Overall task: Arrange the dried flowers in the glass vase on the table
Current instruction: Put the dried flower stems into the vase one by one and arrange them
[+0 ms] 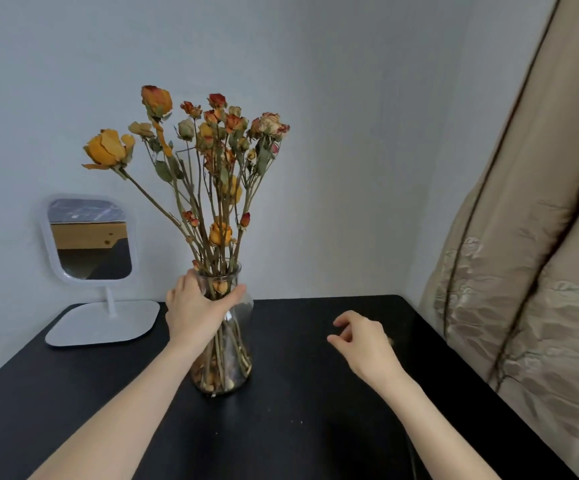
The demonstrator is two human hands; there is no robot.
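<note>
A clear glass vase [237, 362] stands upright on the black table [298, 427], a little left of centre. Dried flowers [211, 140] in yellow, orange and red rise from it on long stems, and one large yellow rose leans out to the left. My left hand [194, 306] wraps around the vase's neck, thumb on the right side. To the right of the vase, my right hand [360, 337] hovers over the table with its fingers loosely curled and nothing in it.
A white standing mirror [90, 237] on a flat base sits at the table's back left. A beige embroidered curtain [523, 271] hangs along the right edge of the table. A pale wall runs behind.
</note>
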